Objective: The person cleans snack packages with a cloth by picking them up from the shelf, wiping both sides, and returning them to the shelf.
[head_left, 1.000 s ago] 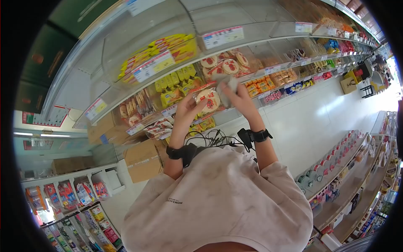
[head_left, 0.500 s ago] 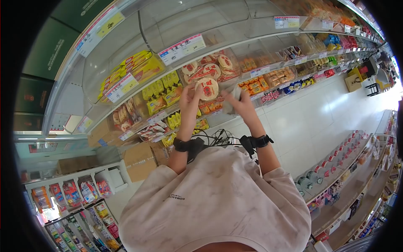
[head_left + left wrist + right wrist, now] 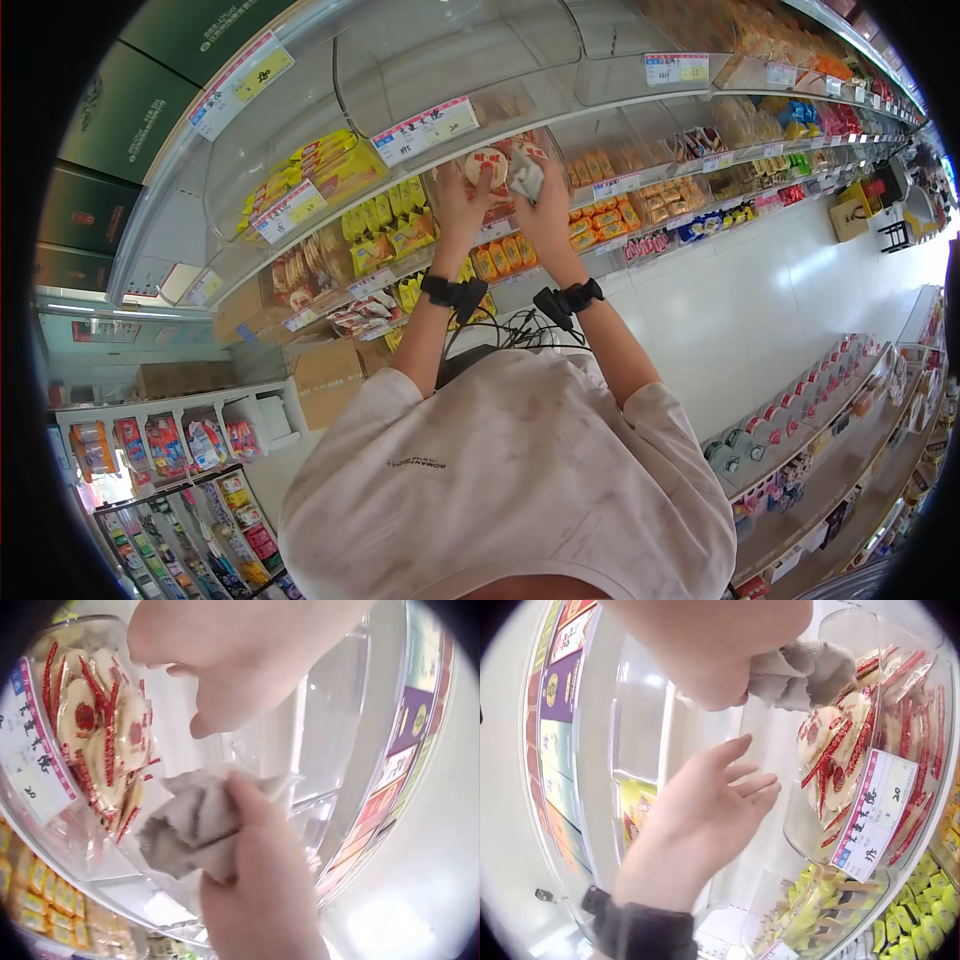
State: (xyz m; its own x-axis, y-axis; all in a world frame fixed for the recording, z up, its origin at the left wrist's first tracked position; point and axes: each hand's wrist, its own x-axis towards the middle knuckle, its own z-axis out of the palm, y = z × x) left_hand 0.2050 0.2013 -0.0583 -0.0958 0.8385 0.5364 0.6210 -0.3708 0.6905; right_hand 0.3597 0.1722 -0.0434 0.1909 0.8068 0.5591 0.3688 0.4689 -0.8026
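Note:
Over the clear bin of round red-and-white cracker packets (image 3: 101, 731), my left hand (image 3: 462, 208) has its fingers extended. Nothing lies in that left hand (image 3: 705, 802) in the right wrist view. My right hand (image 3: 543, 222) grips a crumpled grey cloth (image 3: 526, 180) beside it. The left wrist view shows the thumb of the right hand (image 3: 259, 862) on the cloth (image 3: 199, 821). In the right wrist view the cloth (image 3: 802, 675) hangs by the cracker packets (image 3: 838, 742).
Yellow snack packs (image 3: 320, 175) lie in the bin to the left, and orange-wrapped packs (image 3: 605, 220) to the right. Price labels (image 3: 425, 130) line the shelf edge. A cardboard box (image 3: 335, 380) stands below left. Across the aisle a long shelf (image 3: 800, 470) holds jars.
Both hands have moved up to the cracker bin, the right one still with the cloth. The round packet that my left hand held is no longer in it.

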